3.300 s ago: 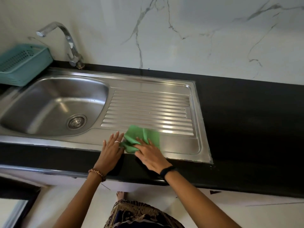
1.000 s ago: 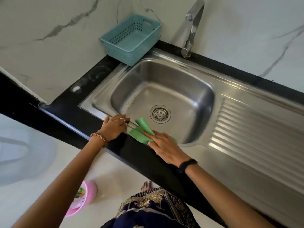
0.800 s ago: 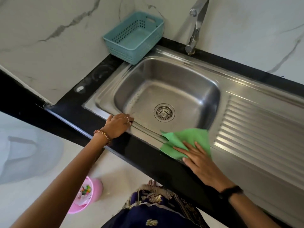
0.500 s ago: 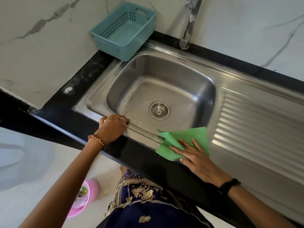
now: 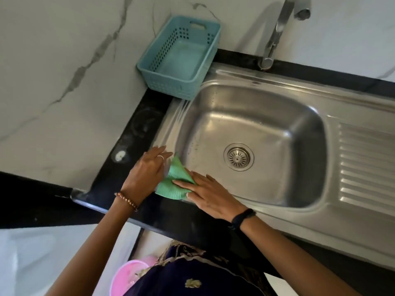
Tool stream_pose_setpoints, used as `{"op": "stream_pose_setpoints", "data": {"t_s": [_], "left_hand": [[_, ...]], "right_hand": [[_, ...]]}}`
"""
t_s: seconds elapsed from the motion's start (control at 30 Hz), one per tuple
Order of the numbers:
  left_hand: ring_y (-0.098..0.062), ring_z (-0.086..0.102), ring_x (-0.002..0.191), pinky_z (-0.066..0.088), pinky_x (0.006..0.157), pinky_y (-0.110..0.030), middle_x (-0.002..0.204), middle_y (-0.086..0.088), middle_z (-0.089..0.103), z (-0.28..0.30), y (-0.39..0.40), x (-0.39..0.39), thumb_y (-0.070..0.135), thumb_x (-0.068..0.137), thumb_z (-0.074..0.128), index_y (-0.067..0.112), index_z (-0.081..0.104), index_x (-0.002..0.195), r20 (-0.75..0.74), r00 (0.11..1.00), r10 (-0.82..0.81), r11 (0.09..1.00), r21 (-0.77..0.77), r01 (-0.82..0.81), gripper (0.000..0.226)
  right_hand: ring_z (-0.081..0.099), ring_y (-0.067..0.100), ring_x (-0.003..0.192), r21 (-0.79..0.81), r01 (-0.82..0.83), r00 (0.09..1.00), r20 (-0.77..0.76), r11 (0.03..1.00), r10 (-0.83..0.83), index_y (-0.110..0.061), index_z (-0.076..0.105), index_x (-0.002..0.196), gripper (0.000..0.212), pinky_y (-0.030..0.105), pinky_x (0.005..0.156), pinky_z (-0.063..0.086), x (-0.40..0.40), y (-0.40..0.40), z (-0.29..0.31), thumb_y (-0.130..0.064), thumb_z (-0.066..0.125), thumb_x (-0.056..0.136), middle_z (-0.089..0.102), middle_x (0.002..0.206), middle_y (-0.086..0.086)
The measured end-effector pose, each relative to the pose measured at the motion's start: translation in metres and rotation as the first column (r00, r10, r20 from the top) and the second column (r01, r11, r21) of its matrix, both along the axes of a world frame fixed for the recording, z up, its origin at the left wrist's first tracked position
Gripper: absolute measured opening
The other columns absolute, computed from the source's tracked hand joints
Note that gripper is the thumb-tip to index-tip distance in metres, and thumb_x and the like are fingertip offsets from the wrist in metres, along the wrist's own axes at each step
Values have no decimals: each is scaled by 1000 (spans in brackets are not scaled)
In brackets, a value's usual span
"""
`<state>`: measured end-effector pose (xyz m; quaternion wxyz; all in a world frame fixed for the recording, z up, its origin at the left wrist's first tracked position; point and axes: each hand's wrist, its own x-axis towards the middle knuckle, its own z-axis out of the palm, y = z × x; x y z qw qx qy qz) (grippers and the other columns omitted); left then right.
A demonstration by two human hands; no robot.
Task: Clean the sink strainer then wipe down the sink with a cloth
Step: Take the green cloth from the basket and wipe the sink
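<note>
The stainless steel sink [image 5: 352, 236], a basin with a ribbed draining board to the right of it, is set into a black stone counter [image 5: 132, 133] whose left end meets a white marble-patterned wall [image 5: 64, 71]. The basin floor around the round metal strainer [image 5: 238, 156] is bare, and the draining board right of the basin is bare too. A teal perforated plastic basket [image 5: 181, 54] sits at the basin's far-left corner, against the wall; a chrome tap [image 5: 275, 33] rises behind the basin's far rim. A pink plastic tub [image 5: 126, 278] stands on the pale floor below the counter's front edge. The folded green cloth [image 5: 174, 182] lies on the basin's near-left rim, well apart from the strainer. The right hand [image 5: 210, 195] presses flat on it, fingers extended and together. The left hand [image 5: 147, 171], fingers loosely spread, rests on the rim just left of the cloth, touching its edge, not gripping.
</note>
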<state>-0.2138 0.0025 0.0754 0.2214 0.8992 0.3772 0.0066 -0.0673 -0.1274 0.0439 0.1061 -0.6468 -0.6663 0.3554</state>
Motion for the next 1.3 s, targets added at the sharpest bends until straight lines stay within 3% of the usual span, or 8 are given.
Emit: {"op": "stream_pose_setpoints", "data": {"t_s": [0.37, 0.6, 0.73, 0.93, 1.1, 1.17, 1.23, 1.3], "left_hand": [[-19, 14, 144, 11, 120, -38, 155, -6, 22, -19, 39, -17, 12, 90, 52, 11, 26, 144, 59, 995, -79, 993, -87, 84, 60], [-17, 16, 144, 7, 117, -31, 155, -4, 23, -22, 36, -16, 23, 93, 50, 14, 25, 144, 94, 995, -21, 998, -49, 26, 58], [-14, 17, 144, 8, 117, -31, 154, 0, 25, -19, 33, -11, 31, 96, 41, 20, 26, 144, 125, 992, 20, 998, -57, -13, 52], [-11, 16, 143, 12, 120, -38, 154, 1, 23, -9, 32, -12, 31, 96, 40, 24, 17, 145, 209, 976, 68, 976, -215, -22, 54], [-12, -1, 145, 6, 120, -35, 156, 4, -6, -9, 35, -3, 34, 96, 35, 25, -2, 144, 161, 987, 19, 991, -131, 2, 61], [-8, -4, 144, -2, 118, -32, 158, 2, -6, -10, 41, 2, 40, 96, 33, 23, -3, 145, 134, 990, 43, 991, -135, -25, 63], [-6, -5, 144, -6, 116, -30, 158, 3, -2, -9, 46, 11, 39, 96, 34, 22, 0, 146, 151, 988, 45, 988, -151, -22, 63], [-5, -6, 143, -8, 116, -28, 158, 4, 1, -9, 50, 22, 38, 97, 34, 21, 3, 147, 182, 983, 34, 986, -167, -4, 61]], "right_hand": [[37, -5, 122, -35, 238, 969, 71, 971, -235, -48, 36, 134, 45, 16, 104, 24, 44, -86, 27, -22, 40, 98, 42, 143, -14], [26, 10, 138, -29, 150, 988, 34, 988, -149, -51, 29, 137, 45, 37, 112, 26, 0, -21, 16, -35, 37, 96, 26, 154, -8], [7, 17, 145, -43, 90, 993, 75, 995, -87, -53, 15, 140, 46, 51, 116, 15, -31, 29, 2, -45, 27, 96, -6, 159, -2], [-12, 28, 145, 31, 290, 930, 229, 957, -289, -28, -2, 148, 58, 62, 108, 24, -68, 74, -15, -39, 24, 97, -13, 157, 13], [-14, 31, 144, -89, 515, 830, -196, 852, -522, -24, 3, 149, 57, 43, 119, 12, -31, 147, -11, -34, 30, 101, -21, 157, 0], [-11, 28, 145, -135, 592, 708, -384, 794, -593, -26, 6, 149, 54, 39, 120, 8, -22, 156, -6, -34, 29, 101, -17, 157, 1], [8, 19, 145, -163, 627, 601, -520, 761, -607, -33, -3, 147, 57, 37, 118, 20, -23, 144, -5, -36, 30, 100, -9, 159, 3], [34, 10, 130, -142, 566, 647, -533, 812, -545, -40, 0, 145, 55, 25, 102, 39, -31, 118, -8, -35, 31, 100, 5, 159, -2]]}}
